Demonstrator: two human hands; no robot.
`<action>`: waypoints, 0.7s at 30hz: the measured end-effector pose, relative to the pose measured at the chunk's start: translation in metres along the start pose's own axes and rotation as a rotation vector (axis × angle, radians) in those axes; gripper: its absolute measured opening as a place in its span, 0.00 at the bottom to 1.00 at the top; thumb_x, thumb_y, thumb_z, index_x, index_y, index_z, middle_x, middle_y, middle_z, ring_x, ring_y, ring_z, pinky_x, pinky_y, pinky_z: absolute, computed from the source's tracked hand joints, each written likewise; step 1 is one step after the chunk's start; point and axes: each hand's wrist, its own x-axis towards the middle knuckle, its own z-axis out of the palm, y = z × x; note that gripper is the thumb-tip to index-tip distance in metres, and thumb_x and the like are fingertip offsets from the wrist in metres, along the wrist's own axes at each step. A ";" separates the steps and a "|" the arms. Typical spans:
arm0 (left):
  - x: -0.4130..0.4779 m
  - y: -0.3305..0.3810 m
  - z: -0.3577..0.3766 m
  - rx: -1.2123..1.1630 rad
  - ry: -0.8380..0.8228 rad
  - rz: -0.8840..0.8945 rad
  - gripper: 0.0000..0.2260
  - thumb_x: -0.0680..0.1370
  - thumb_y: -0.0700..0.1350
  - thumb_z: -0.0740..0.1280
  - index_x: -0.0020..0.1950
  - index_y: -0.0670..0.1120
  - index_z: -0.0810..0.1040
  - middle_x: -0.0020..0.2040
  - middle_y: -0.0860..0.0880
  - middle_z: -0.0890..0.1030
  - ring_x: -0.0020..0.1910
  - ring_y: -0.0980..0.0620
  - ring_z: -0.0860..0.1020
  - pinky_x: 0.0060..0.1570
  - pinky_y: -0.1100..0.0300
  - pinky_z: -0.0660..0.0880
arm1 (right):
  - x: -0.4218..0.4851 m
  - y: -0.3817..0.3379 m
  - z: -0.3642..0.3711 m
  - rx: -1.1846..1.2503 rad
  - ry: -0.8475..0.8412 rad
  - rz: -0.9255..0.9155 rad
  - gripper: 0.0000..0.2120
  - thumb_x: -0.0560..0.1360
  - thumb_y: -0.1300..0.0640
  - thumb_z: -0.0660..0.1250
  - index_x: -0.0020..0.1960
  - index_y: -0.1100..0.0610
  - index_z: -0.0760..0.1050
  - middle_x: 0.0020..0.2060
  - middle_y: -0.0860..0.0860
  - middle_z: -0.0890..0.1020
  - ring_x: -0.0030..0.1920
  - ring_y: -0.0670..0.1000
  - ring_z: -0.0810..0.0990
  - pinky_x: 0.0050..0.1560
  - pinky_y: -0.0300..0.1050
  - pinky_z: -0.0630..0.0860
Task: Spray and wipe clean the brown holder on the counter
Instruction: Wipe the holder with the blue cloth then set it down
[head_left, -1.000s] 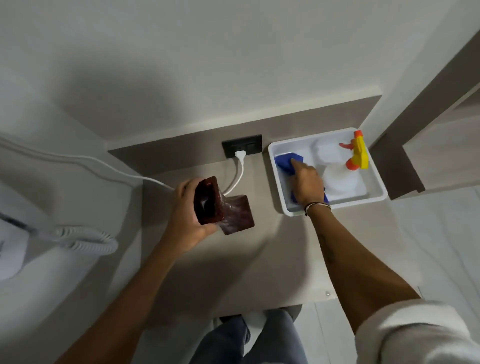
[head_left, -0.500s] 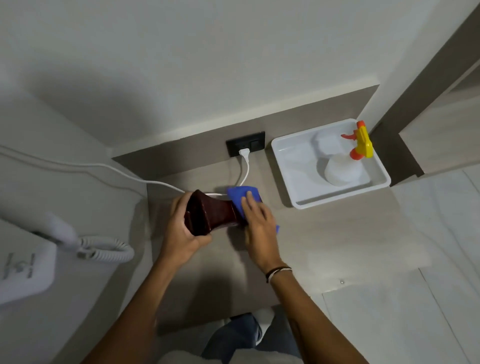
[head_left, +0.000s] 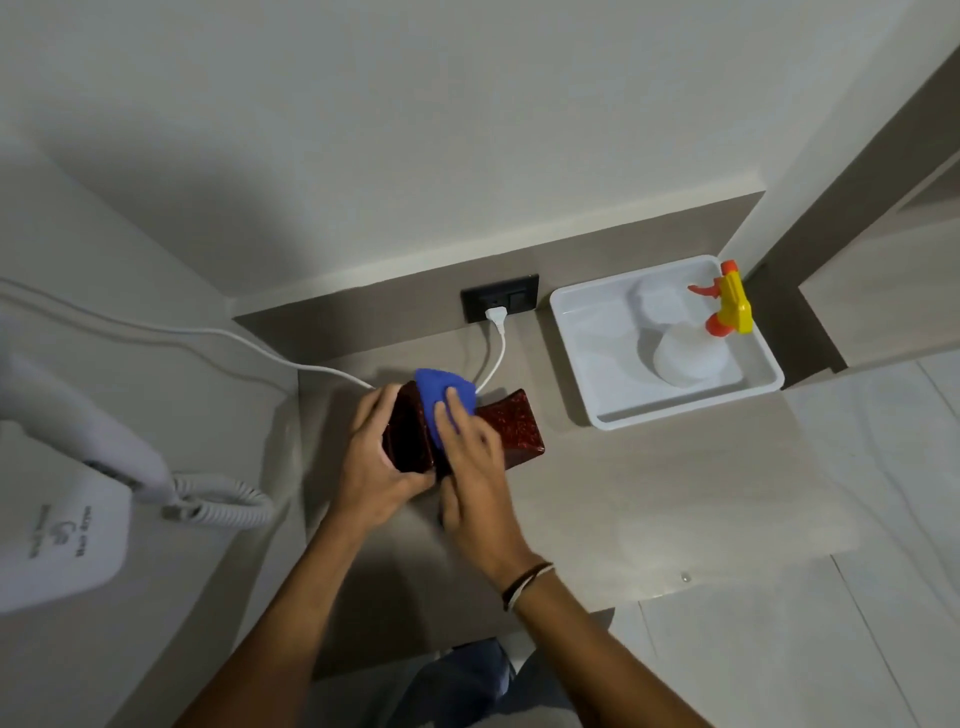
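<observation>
The brown holder (head_left: 511, 428), dark red-brown and glossy, lies tilted over the counter (head_left: 623, 493) with its open mouth toward me. My left hand (head_left: 371, 467) grips its left end. My right hand (head_left: 470, 467) presses a blue cloth (head_left: 441, 395) onto the holder's upper side, fingers spread over the cloth. The spray bottle (head_left: 685, 358), white with a yellow and orange trigger head, stands in the white tray (head_left: 571, 332) at the right, away from both hands.
A black wall socket (head_left: 498, 304) with a white plug and cord sits just behind the holder. A white wall-mounted hair dryer (head_left: 67, 467) with a coiled cord hangs at the left. The counter's front edge runs below my wrists.
My right hand took the blue cloth out of the tray and brought it left onto the holder; it now lies further along the holder toward its mouth. The left hand keeps its grip.
</observation>
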 end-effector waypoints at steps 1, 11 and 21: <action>0.000 -0.001 -0.002 0.013 0.003 -0.002 0.49 0.59 0.41 0.82 0.79 0.44 0.70 0.73 0.51 0.69 0.69 0.55 0.71 0.61 0.80 0.66 | -0.003 0.002 0.000 0.018 -0.027 -0.065 0.43 0.75 0.68 0.59 0.87 0.50 0.51 0.87 0.49 0.51 0.80 0.52 0.62 0.84 0.39 0.57; 0.002 0.012 0.001 0.059 -0.005 0.020 0.48 0.57 0.49 0.79 0.78 0.50 0.69 0.68 0.63 0.66 0.68 0.59 0.71 0.63 0.74 0.70 | -0.006 0.001 -0.009 0.045 0.008 -0.066 0.39 0.78 0.65 0.57 0.87 0.51 0.51 0.87 0.51 0.53 0.80 0.52 0.62 0.83 0.39 0.60; -0.001 0.007 0.001 -0.160 0.123 -0.097 0.43 0.58 0.48 0.81 0.73 0.58 0.75 0.69 0.53 0.77 0.67 0.57 0.78 0.70 0.52 0.77 | -0.008 0.068 -0.063 0.394 0.281 0.568 0.30 0.80 0.75 0.56 0.78 0.57 0.71 0.69 0.55 0.80 0.69 0.57 0.78 0.76 0.38 0.70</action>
